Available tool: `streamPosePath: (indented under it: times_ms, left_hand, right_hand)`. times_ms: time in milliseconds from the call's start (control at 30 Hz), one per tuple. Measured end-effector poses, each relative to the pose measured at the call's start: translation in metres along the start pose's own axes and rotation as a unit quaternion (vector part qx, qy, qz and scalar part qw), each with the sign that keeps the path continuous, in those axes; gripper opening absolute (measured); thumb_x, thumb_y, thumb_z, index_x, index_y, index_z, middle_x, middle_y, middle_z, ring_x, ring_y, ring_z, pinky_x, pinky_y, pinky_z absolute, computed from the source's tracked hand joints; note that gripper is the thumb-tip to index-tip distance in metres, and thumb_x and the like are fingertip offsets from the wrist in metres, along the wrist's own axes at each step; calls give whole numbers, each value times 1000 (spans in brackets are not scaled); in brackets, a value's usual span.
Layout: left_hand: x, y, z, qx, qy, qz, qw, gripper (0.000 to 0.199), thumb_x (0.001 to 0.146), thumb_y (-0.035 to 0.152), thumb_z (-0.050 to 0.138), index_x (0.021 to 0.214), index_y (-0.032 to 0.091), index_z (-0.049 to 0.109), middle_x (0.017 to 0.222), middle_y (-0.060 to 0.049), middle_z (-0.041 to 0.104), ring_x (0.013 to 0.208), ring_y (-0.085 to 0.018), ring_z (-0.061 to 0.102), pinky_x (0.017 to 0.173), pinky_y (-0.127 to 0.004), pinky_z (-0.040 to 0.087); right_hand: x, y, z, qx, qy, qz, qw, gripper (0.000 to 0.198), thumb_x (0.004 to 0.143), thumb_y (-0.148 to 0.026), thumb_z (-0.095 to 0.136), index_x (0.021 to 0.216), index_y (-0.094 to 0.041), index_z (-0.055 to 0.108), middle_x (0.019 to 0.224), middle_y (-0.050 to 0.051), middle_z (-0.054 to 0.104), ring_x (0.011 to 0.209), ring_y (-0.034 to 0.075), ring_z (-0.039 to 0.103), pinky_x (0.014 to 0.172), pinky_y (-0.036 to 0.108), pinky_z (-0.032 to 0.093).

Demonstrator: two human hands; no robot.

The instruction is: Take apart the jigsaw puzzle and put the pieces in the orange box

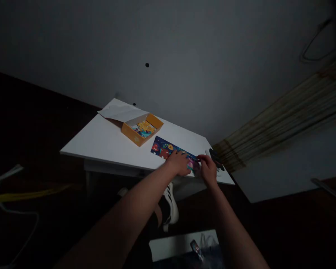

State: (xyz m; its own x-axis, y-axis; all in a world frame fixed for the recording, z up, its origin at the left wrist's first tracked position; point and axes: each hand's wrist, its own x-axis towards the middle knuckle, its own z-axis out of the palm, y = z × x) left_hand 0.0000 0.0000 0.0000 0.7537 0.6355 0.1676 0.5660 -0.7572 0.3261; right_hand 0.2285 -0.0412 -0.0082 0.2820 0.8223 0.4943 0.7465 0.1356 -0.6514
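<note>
A partly joined jigsaw puzzle (159, 145), dark blue with colourful animal pictures, lies near the front edge of the white table. Flat across its middle rests my left hand (178, 163), fingers stretched out. At the puzzle's right end, my right hand (208, 169) has its thumb and fingers pinched together on a puzzle piece (196, 166), mostly covered by the fingers. Left of the puzzle stands an open orange box (133, 136) holding loose puzzle pieces (145, 127), several with yellow backs.
The box's white lid flap (121, 112) leans out to the left over the white table (100, 144). Dark objects (217, 158) sit at the table's right end. A grey wall (179, 74) rises behind. Below are a white shoe (172, 209) and a phone-like object (196, 249).
</note>
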Motion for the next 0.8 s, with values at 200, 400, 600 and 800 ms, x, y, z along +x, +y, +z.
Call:
streamPosePath:
  times_ms: [200,400,600,800]
  left_hand:
    - [-2,-5,-13,53,-8,73,996,44,107,42,65,144,28,82,162,-11,73,159,-35,56,137,-54,37]
    - [2,8,-13,107,22,65,992,44,102,12,63,139,23,83,147,-14,80,146,-34,66,127,-52,49]
    - [3,22,-8,98,25,22,995,38,110,23,58,140,15,80,145,-18,79,138,-35,71,116,-47,58]
    - [-3,31,-8,110,27,36,993,49,107,57,69,130,16,81,139,-20,78,136,-40,68,112,-51,59]
  right_hand:
    - [2,34,7,-113,-116,-50,986,40,95,-35,57,120,-22,85,128,14,85,124,34,77,115,51,58]
    - [25,34,21,-150,-168,-61,972,38,103,-26,61,130,-26,88,147,11,81,140,29,72,125,45,53]
    - [40,32,19,-162,-155,-71,972,34,96,-19,66,117,-25,92,130,9,87,130,28,75,122,40,52]
    - [35,42,18,-7,-48,63,997,28,87,-22,63,95,-23,90,100,7,88,102,28,81,99,39,61]
